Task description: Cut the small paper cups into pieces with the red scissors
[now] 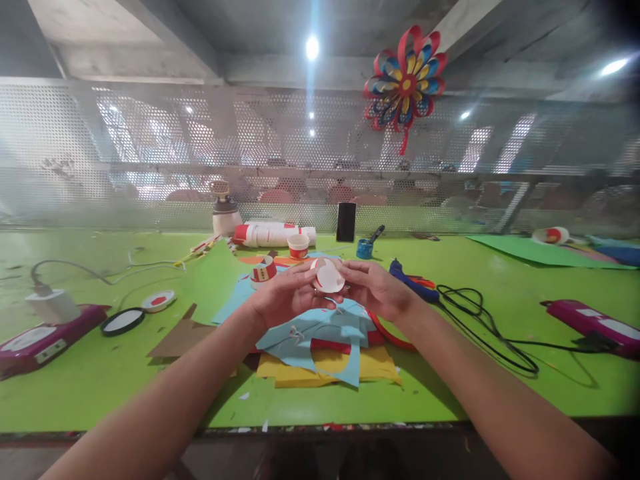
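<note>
Both hands meet above the middle of the green table, holding a small white paper cup with red trim between them. My left hand curls its fingers round the cup's left side. My right hand pinches the right side with its fingertips. The cup's round white face is turned toward me. Under the hands lies a pile of light blue, yellow and red paper sheets.
Another small cup, a roll of red-and-white tape, glue bottles, a phone and a blue glue gun with black cable lie nearby. Magenta devices sit at both sides. A paper flower hangs on the mesh wall.
</note>
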`<state>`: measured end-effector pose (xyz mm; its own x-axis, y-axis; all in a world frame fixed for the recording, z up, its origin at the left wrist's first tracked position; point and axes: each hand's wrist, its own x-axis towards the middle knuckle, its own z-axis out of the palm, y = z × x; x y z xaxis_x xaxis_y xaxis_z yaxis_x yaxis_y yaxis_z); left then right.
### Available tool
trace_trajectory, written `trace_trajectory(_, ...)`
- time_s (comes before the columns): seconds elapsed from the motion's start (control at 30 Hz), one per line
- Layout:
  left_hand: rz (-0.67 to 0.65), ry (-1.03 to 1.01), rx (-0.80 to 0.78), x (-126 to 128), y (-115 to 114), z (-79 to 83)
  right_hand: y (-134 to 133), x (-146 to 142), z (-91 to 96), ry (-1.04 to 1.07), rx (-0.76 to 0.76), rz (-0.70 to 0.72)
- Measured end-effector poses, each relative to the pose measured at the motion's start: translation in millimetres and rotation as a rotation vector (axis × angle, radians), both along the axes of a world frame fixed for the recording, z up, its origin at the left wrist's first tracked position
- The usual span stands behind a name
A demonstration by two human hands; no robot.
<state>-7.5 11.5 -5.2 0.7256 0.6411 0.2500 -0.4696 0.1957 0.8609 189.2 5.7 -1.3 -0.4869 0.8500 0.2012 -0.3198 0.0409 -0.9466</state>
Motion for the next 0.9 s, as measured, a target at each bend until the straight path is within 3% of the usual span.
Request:
trace_trajectory(0.13,0.006,-0.005,-0.017,-1,0,-1.0,0,0,-2.2,-0.021,0.004,-0.004)
trace_trajectory(0.3,-0.075,0.064,-0.037,-7,10,-1.5,5,1,-7.5,-0.052,-0.046,-0.078)
trace_trajectory(0.53,0.27,0.11,-0.031,-9,26,-7.1,15,5,-13.6,-0.082,-0.13,-0.155)
trace_trajectory(0.7,0.353,0.209,-0.031,-4,31,-11.4,20,7,-17.3,-0.147,-0.128,-0.188)
trace_trajectory(0.9,0.417,0.255,-0.012,-7,33,-12.2,23,6,-20.5,-0.31,-0.096,-0.325)
